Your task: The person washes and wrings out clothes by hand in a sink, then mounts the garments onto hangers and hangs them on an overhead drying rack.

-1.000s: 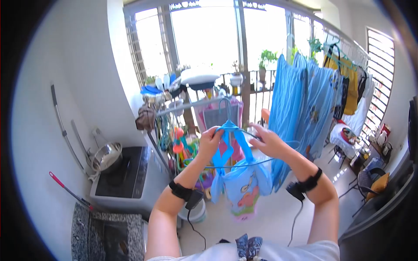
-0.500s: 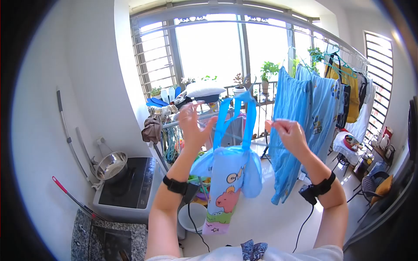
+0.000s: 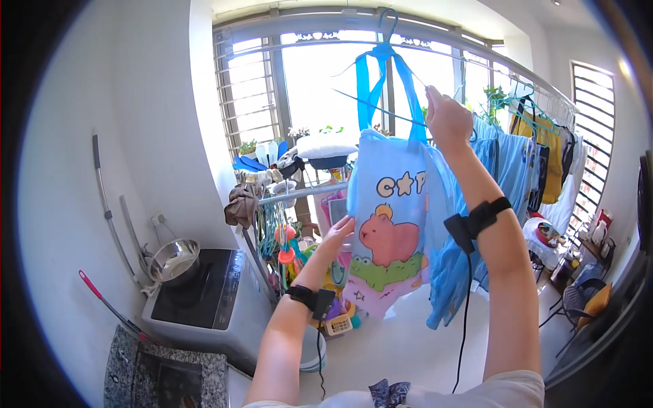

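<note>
A light blue garment with a pink capybara and a green crocodile print hangs in front of me. Its bright blue straps run up to a blue hanger, whose hook is near the drying rail. My right hand is closed on the right end of the hanger's arm. Lower down, my left hand is at the garment's left edge, fingertips against the cloth and partly hidden by it.
Clothes on hangers line the rail to the right. A washing machine with a steel bowl stands left, by a granite sink. A folding rack and colourful toys are below the window.
The garment and hanger have gone up and turned so the print shows more fully. My right hand has risen with the hanger; my left hand has dropped to the garment's side edge.
</note>
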The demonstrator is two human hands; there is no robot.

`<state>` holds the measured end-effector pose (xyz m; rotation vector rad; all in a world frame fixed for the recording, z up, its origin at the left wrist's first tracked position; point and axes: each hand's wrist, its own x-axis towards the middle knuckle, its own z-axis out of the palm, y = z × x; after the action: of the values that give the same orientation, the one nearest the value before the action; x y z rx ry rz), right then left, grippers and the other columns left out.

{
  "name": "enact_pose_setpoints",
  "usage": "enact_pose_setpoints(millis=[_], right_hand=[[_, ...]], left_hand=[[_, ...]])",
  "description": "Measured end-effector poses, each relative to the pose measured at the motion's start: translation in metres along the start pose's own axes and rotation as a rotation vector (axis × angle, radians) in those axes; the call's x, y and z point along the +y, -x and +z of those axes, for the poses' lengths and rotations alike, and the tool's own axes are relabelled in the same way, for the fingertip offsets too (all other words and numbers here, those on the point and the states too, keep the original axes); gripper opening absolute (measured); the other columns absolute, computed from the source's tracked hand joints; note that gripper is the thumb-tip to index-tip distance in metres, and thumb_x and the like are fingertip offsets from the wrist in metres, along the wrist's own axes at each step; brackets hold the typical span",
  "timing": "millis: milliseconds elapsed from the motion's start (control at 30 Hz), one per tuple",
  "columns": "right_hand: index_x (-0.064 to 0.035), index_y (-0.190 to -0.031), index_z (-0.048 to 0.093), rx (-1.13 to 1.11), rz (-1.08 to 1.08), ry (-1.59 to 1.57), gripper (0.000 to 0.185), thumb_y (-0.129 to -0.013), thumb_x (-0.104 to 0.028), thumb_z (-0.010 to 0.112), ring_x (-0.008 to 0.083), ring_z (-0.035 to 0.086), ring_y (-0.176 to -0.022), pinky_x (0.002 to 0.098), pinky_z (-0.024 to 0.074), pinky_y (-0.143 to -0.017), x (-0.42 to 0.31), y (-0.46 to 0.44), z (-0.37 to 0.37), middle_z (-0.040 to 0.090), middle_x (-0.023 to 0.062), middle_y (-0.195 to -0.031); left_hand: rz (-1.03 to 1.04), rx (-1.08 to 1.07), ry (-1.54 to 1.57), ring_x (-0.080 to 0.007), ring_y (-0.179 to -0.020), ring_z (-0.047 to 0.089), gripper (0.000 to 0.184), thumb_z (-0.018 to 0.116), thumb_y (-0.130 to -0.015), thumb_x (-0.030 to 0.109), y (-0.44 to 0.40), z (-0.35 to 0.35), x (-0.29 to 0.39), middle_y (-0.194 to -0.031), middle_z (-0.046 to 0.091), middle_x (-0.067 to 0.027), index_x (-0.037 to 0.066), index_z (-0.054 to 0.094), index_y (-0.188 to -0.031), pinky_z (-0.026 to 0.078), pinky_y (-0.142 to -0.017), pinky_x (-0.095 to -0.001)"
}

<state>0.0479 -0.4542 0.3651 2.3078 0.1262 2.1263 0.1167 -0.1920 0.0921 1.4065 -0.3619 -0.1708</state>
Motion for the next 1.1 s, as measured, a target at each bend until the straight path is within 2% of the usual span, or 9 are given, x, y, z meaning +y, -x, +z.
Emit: enact_pose_setpoints(millis=[133, 233, 533, 600, 733, 867, 933, 1033, 1100], right_hand=[[-0.0158, -0.102, 0.057, -0.010, 0.030, 0.051, 0.016, -0.091, -0.022, 0.047, 0.0269, 0.062, -0.059, 0.0383, 0.0495, -0.052, -0.003, -0.007, 0.033, 0.061, 0.0069, -0.068], [-0.0176, -0.108, 0.057, -0.016, 0.043, 0.104, 0.020, -0.091, -0.023, 0.046, 0.0247, 0.063, -0.059, 0.0365, 0.0499, -0.051, -0.007, -0.007, 0.060, 0.062, 0.0057, -0.070], [-0.0129, -0.105, 0.061, -0.125, 0.012, 0.167, 0.023, -0.092, -0.019, 0.043, 0.0227, 0.064, -0.059, 0.0341, 0.0504, -0.051, -0.019, 0.016, 0.094, 0.063, 0.0058, -0.072], [-0.0082, -0.112, 0.059, -0.273, -0.008, 0.181, 0.030, -0.085, -0.012, 0.047, 0.0208, 0.065, -0.061, 0.0325, 0.0511, -0.052, -0.014, 0.019, 0.086, 0.064, 0.0048, -0.070], [-0.0081, -0.106, 0.060, -0.298, -0.134, 0.226, 0.023, -0.091, -0.016, 0.044, 0.0205, 0.064, -0.064, 0.0313, 0.0503, -0.052, -0.010, 0.013, 0.071, 0.063, 0.0041, -0.069], [-0.0106, -0.114, 0.056, -0.069, -0.191, -0.008, 0.030, -0.085, -0.019, 0.057, 0.0216, 0.053, -0.099, 0.0342, 0.0477, -0.078, 0.000, 0.027, 0.032, 0.056, 0.0063, -0.102], [-0.0110, -0.113, 0.055, 0.206, -0.281, -0.160, 0.038, -0.077, -0.012, 0.066, 0.0260, 0.049, -0.099, 0.0380, 0.0437, -0.081, 0.008, 0.043, -0.001, 0.052, 0.0084, -0.104], [-0.0081, -0.114, 0.054, 0.291, -0.405, -0.285, 0.042, -0.074, -0.009, 0.068, 0.0254, 0.050, -0.097, 0.0349, 0.0427, -0.081, 0.033, 0.112, -0.011, 0.052, 0.0104, -0.105], [-0.0052, -0.113, 0.054, 0.134, 0.090, -0.681, 0.046, -0.072, -0.012, 0.073, 0.0235, 0.053, -0.093, 0.0315, 0.0425, -0.080, 0.026, 0.171, -0.006, 0.052, 0.0120, -0.107]], left_hand=[[0.159, -0.200, 0.257, -0.0154, -0.098, 0.058, 0.070, 0.068, -0.082, 0.025, -0.007, 0.054, 0.031, -0.117, 0.055, -0.0088, 0.005, 0.030, -0.138, 0.049, -0.079, -0.0281], [0.239, -0.108, 0.147, -0.0127, -0.096, 0.057, 0.053, 0.070, -0.079, 0.017, -0.019, 0.062, 0.037, -0.110, 0.058, -0.0060, 0.003, 0.045, -0.123, 0.047, -0.078, -0.0267], [0.133, 0.094, -0.089, -0.0090, -0.082, 0.057, 0.035, 0.068, -0.079, 0.018, -0.061, 0.034, 0.007, -0.094, 0.062, -0.0016, 0.005, 0.058, -0.110, 0.047, -0.070, -0.0251], [0.225, 0.108, -0.039, -0.0074, -0.071, 0.056, 0.037, 0.070, -0.076, 0.020, -0.063, 0.020, -0.014, -0.083, 0.061, -0.0013, 0.002, 0.058, -0.106, 0.045, -0.062, -0.0219], [0.347, 0.210, -0.168, -0.0104, -0.075, 0.059, 0.048, 0.073, -0.073, 0.022, -0.080, -0.018, -0.044, -0.091, 0.063, -0.0064, 0.002, 0.055, -0.112, 0.048, -0.064, -0.0233], [0.049, 0.247, -0.152, -0.0130, -0.090, 0.057, 0.073, 0.078, -0.071, 0.026, -0.064, -0.034, -0.036, -0.109, 0.058, -0.0048, 0.006, 0.035, -0.128, 0.049, -0.067, -0.0297], [-0.073, 0.300, -0.144, -0.0186, -0.090, 0.060, 0.077, 0.076, -0.073, 0.037, -0.059, -0.046, -0.034, -0.111, 0.057, -0.0055, 0.007, 0.032, -0.130, 0.050, -0.062, -0.0303], [-0.102, 0.290, 0.066, -0.0210, -0.085, 0.062, 0.086, 0.075, -0.071, 0.042, -0.054, -0.071, -0.035, -0.120, 0.050, -0.0127, 0.002, 0.029, -0.132, 0.052, -0.061, -0.0301], [-0.047, 0.288, -0.009, -0.0208, -0.094, 0.060, 0.090, 0.075, -0.071, 0.043, -0.057, -0.081, -0.044, -0.125, 0.048, -0.0114, 0.007, 0.026, -0.138, 0.052, -0.071, -0.0305]])
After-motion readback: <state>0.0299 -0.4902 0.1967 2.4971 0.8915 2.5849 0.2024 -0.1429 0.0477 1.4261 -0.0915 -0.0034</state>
